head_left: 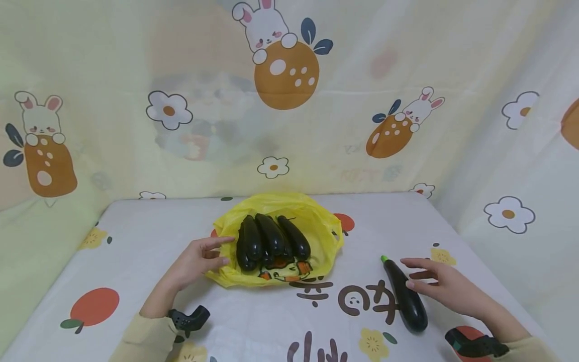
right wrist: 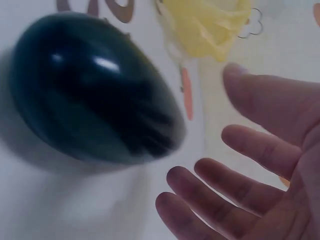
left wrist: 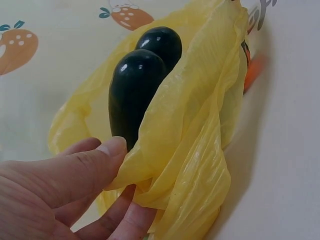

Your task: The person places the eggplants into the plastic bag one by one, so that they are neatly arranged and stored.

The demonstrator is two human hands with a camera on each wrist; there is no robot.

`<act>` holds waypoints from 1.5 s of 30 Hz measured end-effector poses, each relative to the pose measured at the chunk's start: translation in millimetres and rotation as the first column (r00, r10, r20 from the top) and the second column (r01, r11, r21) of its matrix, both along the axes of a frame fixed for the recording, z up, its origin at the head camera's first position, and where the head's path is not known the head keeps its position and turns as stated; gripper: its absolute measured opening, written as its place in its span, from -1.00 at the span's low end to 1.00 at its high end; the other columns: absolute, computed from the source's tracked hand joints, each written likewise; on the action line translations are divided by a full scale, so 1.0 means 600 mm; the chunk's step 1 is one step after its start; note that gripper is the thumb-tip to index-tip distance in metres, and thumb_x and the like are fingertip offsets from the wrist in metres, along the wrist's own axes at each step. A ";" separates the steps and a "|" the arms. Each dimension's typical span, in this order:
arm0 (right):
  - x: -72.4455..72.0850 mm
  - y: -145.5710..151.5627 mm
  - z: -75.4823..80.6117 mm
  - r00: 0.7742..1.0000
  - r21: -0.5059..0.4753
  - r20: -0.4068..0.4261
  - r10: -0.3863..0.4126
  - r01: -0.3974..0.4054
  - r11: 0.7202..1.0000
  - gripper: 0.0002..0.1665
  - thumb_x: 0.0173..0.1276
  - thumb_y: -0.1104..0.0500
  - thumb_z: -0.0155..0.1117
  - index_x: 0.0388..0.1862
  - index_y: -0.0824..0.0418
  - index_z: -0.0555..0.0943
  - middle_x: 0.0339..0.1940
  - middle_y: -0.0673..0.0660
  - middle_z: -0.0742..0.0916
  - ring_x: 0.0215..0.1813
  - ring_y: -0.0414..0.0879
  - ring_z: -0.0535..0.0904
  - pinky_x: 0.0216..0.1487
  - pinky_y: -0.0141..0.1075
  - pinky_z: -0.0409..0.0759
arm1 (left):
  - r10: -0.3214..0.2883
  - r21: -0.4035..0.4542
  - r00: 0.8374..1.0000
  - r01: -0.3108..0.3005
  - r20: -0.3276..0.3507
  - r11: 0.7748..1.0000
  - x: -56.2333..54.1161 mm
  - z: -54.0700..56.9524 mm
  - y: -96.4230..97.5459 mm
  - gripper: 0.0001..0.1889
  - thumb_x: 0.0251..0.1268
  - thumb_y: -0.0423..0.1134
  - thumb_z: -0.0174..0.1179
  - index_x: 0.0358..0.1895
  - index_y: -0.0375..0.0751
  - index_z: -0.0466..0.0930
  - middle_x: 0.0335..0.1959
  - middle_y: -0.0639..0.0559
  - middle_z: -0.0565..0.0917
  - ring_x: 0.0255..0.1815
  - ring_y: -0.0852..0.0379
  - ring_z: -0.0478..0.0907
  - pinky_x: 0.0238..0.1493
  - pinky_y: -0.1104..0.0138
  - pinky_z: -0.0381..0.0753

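A yellow plastic bag (head_left: 323,251) lies open-mouthed at the middle of the table, with several dark eggplants (head_left: 296,239) inside. My left hand (head_left: 199,264) is at the bag's left rim; in the left wrist view its thumb and fingers (left wrist: 132,220) hold the rim's folds between them, close to the eggplants (left wrist: 132,90). A single eggplant (head_left: 407,301) with a green stem end lies on the table at the right. Beside it is my right hand (head_left: 445,286), fingers spread and nothing held; the right wrist view has a gap between this hand (right wrist: 260,175) and the eggplant (right wrist: 95,90).
The table is covered by a white printed cloth (head_left: 253,327) with fruit, flowers and lettering. Pale curtains (head_left: 203,50) with rabbit prints hang behind and at both sides. A dark strap-on device (head_left: 190,319) sits at each wrist.
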State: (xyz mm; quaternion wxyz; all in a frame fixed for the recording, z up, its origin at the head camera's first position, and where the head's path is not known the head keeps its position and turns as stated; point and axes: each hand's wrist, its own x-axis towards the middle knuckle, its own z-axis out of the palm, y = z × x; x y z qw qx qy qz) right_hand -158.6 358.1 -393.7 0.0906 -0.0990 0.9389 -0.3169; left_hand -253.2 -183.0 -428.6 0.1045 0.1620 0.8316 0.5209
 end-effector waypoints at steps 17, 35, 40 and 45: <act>0.009 -0.033 -0.037 0.996 0.092 -0.014 -0.093 0.094 0.991 -0.07 0.37 -0.09 0.42 0.52 0.37 0.31 0.36 0.51 0.53 0.22 0.42 0.60 0.00 0.05 0.73 | -0.010 -0.002 1.000 0.010 -0.017 1.000 -0.003 0.002 -0.001 -0.47 0.35 -0.28 0.36 0.37 -0.21 0.55 0.45 -0.32 0.46 0.33 -0.44 0.51 0.05 0.15 0.74; 0.004 -0.031 -0.035 0.992 0.099 -0.017 -0.124 0.125 0.987 -0.14 0.39 -0.02 0.41 0.51 0.36 0.33 0.36 0.51 0.53 0.21 0.42 0.60 0.00 0.07 0.74 | -0.015 0.023 1.000 0.015 0.004 1.000 -0.001 0.000 -0.001 -0.47 0.34 -0.29 0.36 0.37 -0.23 0.54 0.44 -0.33 0.47 0.30 -0.39 0.55 -0.09 0.25 0.76; 0.004 -0.030 -0.022 0.993 0.085 -0.041 -0.107 0.110 0.990 -0.17 0.40 0.00 0.40 0.49 0.37 0.36 0.34 0.50 0.55 0.19 0.41 0.61 -0.02 0.05 0.75 | -0.024 0.032 1.000 0.024 0.003 0.999 0.001 0.001 0.000 -0.46 0.34 -0.30 0.36 0.38 -0.25 0.53 0.44 -0.33 0.47 0.31 -0.41 0.54 -0.08 0.23 0.77; 0.000 -0.030 -0.002 0.993 0.061 -0.068 -0.101 0.105 0.993 -0.21 0.43 0.02 0.38 0.48 0.38 0.36 0.28 0.48 0.58 0.18 0.39 0.63 -0.12 -0.09 0.77 | -0.026 0.034 1.000 0.026 -0.001 0.999 0.001 0.001 0.000 -0.46 0.34 -0.30 0.36 0.38 -0.25 0.53 0.44 -0.33 0.46 0.31 -0.40 0.55 -0.09 0.23 0.76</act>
